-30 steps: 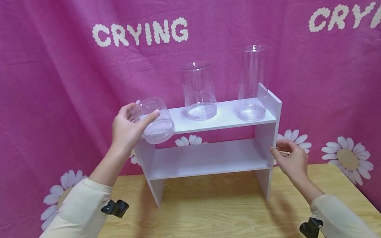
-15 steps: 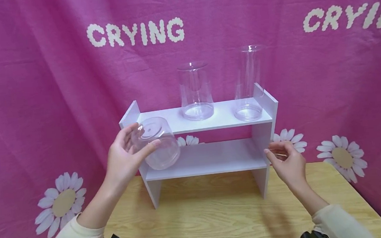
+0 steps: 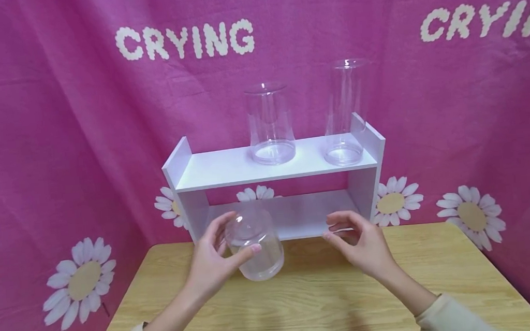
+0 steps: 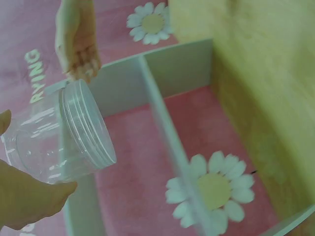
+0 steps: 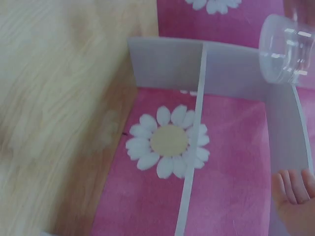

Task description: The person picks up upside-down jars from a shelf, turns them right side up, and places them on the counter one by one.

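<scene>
In the head view my left hand (image 3: 214, 268) grips a short clear plastic jar (image 3: 262, 233), thumb across its near side and fingers behind. The jar hangs tilted above the table, in front of the lower shelf, its flat base turned up. The left wrist view shows the ridged end of this jar (image 4: 81, 130) pointing away from the palm. To its right, my right hand (image 3: 365, 246) is in the air with loosely bent fingers and nothing between them. It is apart from the jar. On the upper board stand a medium clear jar (image 3: 270, 123) and a tall clear jar (image 3: 342, 115).
A white two-tier shelf (image 3: 218, 170) stands on the wooden table (image 3: 304, 302), with raised side panels at both ends. The two standing jars occupy the middle and right of its upper board. Behind everything hangs a pink cloth (image 3: 77, 97) with daisies and lettering.
The short jar has come off the upper board's left end, down and to the right in my left hand, its base tipping up. My right hand has moved left from the shelf's right side.
</scene>
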Demonstrator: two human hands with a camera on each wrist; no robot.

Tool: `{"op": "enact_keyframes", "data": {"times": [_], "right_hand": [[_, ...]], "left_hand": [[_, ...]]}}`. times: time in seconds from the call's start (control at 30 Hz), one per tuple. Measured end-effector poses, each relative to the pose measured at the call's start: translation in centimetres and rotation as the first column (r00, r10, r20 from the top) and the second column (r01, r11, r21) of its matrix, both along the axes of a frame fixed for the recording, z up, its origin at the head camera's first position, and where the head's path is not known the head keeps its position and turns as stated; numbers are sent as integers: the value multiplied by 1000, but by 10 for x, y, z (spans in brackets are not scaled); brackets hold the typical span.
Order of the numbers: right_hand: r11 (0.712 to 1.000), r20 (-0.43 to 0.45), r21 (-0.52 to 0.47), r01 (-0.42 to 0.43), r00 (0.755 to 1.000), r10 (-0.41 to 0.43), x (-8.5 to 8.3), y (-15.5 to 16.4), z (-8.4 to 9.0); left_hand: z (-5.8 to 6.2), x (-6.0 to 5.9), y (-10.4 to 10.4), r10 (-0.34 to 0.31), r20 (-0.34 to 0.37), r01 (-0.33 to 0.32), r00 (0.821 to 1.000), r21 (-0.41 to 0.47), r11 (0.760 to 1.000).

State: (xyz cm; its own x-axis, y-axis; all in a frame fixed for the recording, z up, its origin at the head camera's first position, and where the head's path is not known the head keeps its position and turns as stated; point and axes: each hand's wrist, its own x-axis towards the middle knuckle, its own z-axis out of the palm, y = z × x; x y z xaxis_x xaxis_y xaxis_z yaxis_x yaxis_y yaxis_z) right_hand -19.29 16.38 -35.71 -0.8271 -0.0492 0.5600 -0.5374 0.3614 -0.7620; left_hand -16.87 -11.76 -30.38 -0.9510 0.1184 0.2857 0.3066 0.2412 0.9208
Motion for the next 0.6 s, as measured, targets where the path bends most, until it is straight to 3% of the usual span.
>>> {"op": "enact_keyframes", "data": {"times": [0.17, 0.3, 0.43, 0.6], "right_hand": [[990, -8, 34, -135, 991, 135, 0, -7, -10], [966, -11, 78, -245, 969, 246, 1, -12, -19], [927, 63, 63, -370, 928, 366, 3, -19, -26], [875, 119, -61, -480, 867, 483, 6, -28, -35]], "left_hand": [[-18, 0, 9, -21, 33, 21, 999, 8, 1000], [-29, -1, 15, -45, 27, 45, 999, 2, 999], [-34, 0, 19, -47, 24, 47, 999, 6, 999], [-37, 1, 22, -64, 29, 63, 998, 24, 998]]}}
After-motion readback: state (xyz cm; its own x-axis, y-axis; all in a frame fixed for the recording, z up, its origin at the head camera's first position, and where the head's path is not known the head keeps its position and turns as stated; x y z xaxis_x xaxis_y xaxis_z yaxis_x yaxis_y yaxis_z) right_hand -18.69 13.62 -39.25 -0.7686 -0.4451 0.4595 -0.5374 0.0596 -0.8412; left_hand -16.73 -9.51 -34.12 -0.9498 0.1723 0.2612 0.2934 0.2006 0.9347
